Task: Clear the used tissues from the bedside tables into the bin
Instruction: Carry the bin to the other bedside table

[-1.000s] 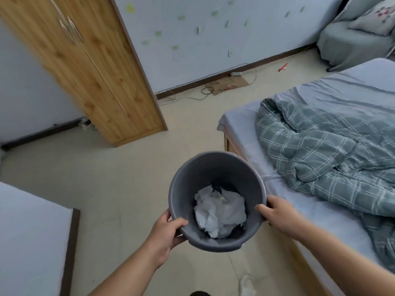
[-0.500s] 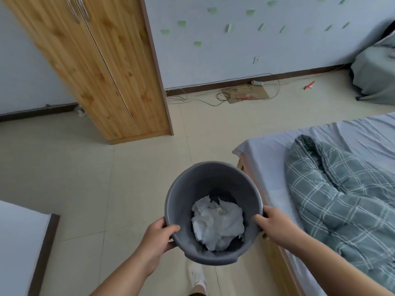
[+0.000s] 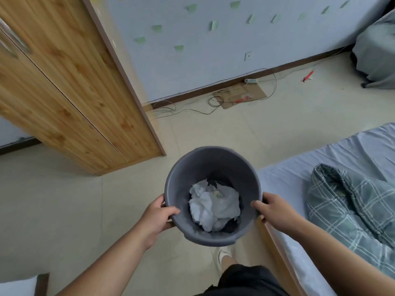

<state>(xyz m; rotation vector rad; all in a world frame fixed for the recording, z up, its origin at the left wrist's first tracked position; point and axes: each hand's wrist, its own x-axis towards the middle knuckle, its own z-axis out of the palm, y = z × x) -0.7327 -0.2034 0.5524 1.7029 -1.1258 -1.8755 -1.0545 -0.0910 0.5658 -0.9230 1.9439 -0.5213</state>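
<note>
While bin (image 3: 213, 167) hangs between both hands, left hand (image 3: 157, 216) and right hand (image 3: 275, 209) each clasp opposite rim edges. Crumpled tissues (image 3: 213, 205) lie inside, soft, near weightless. Plastic wall probably smooth, stiff; rim grip advised.

Home bedroom, bed (image 3: 299, 180) with checked quilt (image 3: 352, 201), wooden wardrobe (image 3: 70, 92), tiled floor (image 3: 64, 210)
</note>
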